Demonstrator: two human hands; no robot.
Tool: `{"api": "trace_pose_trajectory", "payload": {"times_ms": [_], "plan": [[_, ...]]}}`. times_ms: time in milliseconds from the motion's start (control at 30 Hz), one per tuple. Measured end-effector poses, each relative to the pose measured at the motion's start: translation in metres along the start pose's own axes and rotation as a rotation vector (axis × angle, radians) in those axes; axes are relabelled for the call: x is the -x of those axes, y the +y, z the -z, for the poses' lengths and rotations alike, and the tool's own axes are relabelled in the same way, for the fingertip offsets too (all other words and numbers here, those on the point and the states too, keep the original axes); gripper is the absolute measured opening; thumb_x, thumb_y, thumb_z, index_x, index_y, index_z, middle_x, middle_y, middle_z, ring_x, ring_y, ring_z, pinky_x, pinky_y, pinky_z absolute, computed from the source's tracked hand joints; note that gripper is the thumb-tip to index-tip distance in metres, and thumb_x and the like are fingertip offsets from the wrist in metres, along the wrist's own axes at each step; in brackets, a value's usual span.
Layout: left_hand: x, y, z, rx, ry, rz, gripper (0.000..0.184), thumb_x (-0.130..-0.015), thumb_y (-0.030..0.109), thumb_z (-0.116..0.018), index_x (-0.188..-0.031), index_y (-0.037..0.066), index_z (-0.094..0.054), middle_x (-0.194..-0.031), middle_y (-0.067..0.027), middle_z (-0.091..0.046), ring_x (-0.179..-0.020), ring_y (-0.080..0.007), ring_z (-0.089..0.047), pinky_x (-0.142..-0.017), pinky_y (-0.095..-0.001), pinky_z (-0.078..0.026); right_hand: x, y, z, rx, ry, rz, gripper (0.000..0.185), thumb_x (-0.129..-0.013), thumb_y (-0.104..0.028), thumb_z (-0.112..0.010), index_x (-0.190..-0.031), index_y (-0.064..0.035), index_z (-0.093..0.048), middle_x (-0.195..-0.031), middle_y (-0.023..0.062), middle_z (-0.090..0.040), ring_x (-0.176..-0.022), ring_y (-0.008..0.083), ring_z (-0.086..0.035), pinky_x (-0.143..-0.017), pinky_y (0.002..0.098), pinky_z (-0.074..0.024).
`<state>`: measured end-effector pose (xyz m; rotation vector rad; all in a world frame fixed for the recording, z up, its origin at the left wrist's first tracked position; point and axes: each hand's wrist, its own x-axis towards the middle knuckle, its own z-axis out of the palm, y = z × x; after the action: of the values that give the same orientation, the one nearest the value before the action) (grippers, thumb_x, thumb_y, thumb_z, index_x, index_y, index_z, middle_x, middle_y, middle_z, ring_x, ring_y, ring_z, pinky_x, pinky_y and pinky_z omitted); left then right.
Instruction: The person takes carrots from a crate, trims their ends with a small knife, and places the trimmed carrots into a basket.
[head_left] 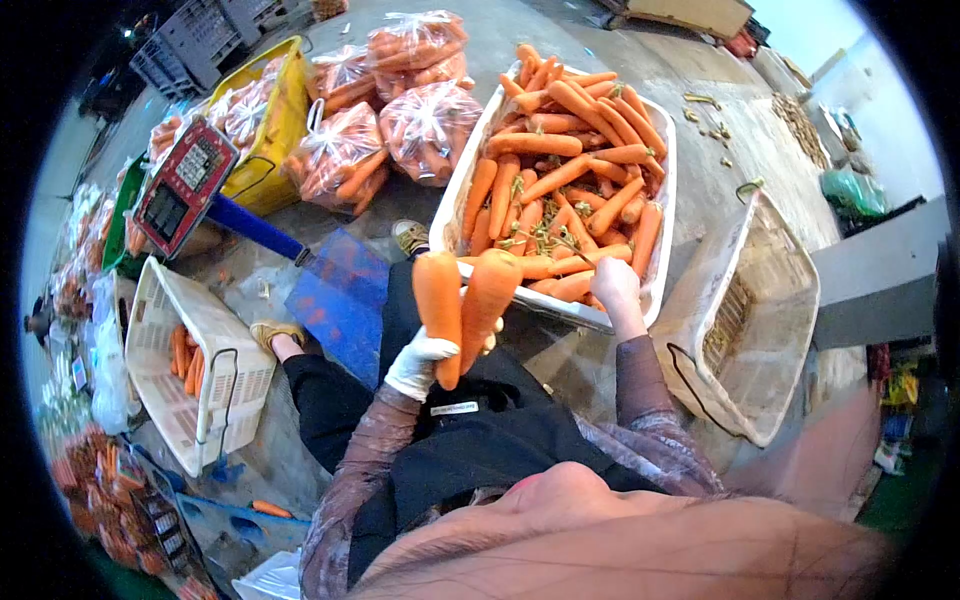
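Note:
My left hand [420,362], in a white glove, is closed around two thick carrots [437,295] held upright in front of my lap. My bare right hand [615,283] is over the near right edge of a white crate [655,285]. Its fingers are closed on a thin, dark knife-like tool [578,250], mostly hidden among the carrots. The crate is heaped with loose carrots [560,178], with green stem bits [545,232] scattered in the middle.
Clear bags of carrots [430,130] stand beyond my feet. A scale with a red display [187,185] and blue platform [340,290] is to the left. One white crate [225,400] holds a few carrots; another [790,330] lies at right. A yellow crate [290,120] holds more bags.

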<state>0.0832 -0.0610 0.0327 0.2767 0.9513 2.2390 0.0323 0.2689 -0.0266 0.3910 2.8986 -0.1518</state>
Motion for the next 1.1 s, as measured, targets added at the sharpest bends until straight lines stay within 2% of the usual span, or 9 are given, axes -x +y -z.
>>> {"api": "trace_pose_trajectory", "payload": {"times_ms": [167,333,433,500,633,700,833,967,1100], "plan": [[0.055,0.032,0.057,0.327,0.141,-0.046,0.091,-0.064,0.046,-0.069,-0.135,0.001,-0.035,-0.112,-0.0195,-0.054,-0.09,-0.0266,-0.058,-0.079,-0.0372,-0.051,0.001,-0.02,-0.006,-0.162,0.09,0.128,0.021,-0.072,-0.02,-0.065,-0.088,-0.0063,-0.066,-0.078,0.0196,-0.067,-0.077,0.0348,-0.066,-0.071,0.0442,-0.0519],[0.188,0.138,0.208,0.026,1.066,-0.647,0.047,-0.085,0.046,-0.059,-0.11,0.008,-0.046,-0.098,-0.0048,-0.051,-0.087,-0.0186,-0.053,-0.091,-0.0387,-0.045,-0.025,-0.03,-0.024,-0.244,0.113,0.374,0.026,-0.067,-0.023,-0.072,-0.088,-0.0093,-0.065,-0.09,0.0129,-0.065,-0.088,0.03,-0.063,-0.075,0.0424,-0.0506],[0.208,0.22,0.227,0.192,1.301,-1.102,0.049,-0.086,0.039,-0.06,-0.118,0.003,-0.051,-0.113,-0.0114,-0.058,-0.104,-0.0224,-0.055,-0.103,-0.0367,-0.038,-0.039,-0.051,-0.027,-0.18,0.075,0.5,0.028,-0.066,-0.023,-0.072,-0.091,-0.0105,-0.066,-0.09,0.0108,-0.066,-0.087,0.0294,-0.064,-0.076,0.0428,-0.0511],[0.223,0.245,0.235,0.363,0.771,-0.903,0.052,-0.088,0.026,-0.061,-0.124,-0.006,-0.044,-0.129,-0.0192,-0.048,-0.118,-0.0287,-0.048,-0.102,-0.038,-0.041,-0.051,-0.068,-0.033,-0.129,0.062,0.558,0.028,-0.065,-0.023,-0.073,-0.089,-0.0098,-0.068,-0.088,0.0116,-0.067,-0.084,0.0289,-0.066,-0.075,0.0413,-0.0525],[0.095,0.203,0.171,-0.266,0.495,-0.691,0.031,-0.095,0.02,-0.046,-0.113,-0.004,-0.056,-0.108,-0.0151,-0.06,-0.093,-0.0236,-0.059,-0.083,-0.0321,-0.048,-0.063,-0.084,-0.047,0.156,-0.04,0.558,0.021,-0.062,-0.02,-0.074,-0.077,-0.0054,-0.07,-0.08,0.016,-0.068,-0.078,0.0288,-0.068,-0.071,0.039,-0.0546],[0.029,0.147,0.102,-0.302,0.66,-0.528,0.031,-0.092,0.021,-0.053,-0.115,0.001,-0.056,-0.096,-0.0103,-0.061,-0.078,-0.0182,-0.058,-0.072,-0.0295,-0.049,-0.06,-0.081,-0.024,0.127,-0.138,0.467,0.023,-0.061,-0.02,-0.073,-0.078,-0.0051,-0.071,-0.081,0.0157,-0.068,-0.078,0.0286,-0.068,-0.071,0.0395,-0.0546],[-0.034,0.054,0.055,-0.497,0.417,-0.094,0.036,-0.087,0.021,-0.061,-0.117,0.002,-0.056,-0.101,-0.0079,-0.062,-0.088,-0.0164,-0.061,-0.077,-0.0289,-0.05,-0.064,-0.055,0.025,-0.368,-0.208,0.211,0.046,-0.057,-0.035,-0.08,-0.086,-0.001,-0.069,-0.073,0.0133,-0.066,-0.069,0.0227,-0.066,-0.066,0.0345,-0.0523],[-0.078,0.01,0.008,-1.416,0.234,-0.545,0.057,-0.072,0.006,-0.069,-0.125,0.006,-0.051,-0.114,-0.0137,-0.057,-0.103,-0.026,-0.057,-0.091,-0.0339,-0.046,-0.057,-0.033,0.043,-1.4,-0.422,0.019,0.032,-0.075,-0.035,-0.075,-0.085,-0.0089,-0.059,-0.06,-0.0054,-0.052,-0.041,0.0072,-0.043,-0.041,0.0229,-0.0395],[-0.11,0.01,-0.022,-1.88,0.15,-0.837,0.069,-0.065,0.009,-0.067,-0.13,0.01,-0.047,-0.131,-0.0111,-0.048,-0.12,-0.0302,-0.047,-0.103,-0.0429,-0.033,-0.019,-0.047,0.036,-1.509,-0.408,-0.036,0.032,-0.081,-0.044,-0.067,-0.076,-0.0147,-0.054,-0.056,-0.006,-0.045,-0.042,0.0055,-0.04,-0.039,0.0205,-0.03]]}}
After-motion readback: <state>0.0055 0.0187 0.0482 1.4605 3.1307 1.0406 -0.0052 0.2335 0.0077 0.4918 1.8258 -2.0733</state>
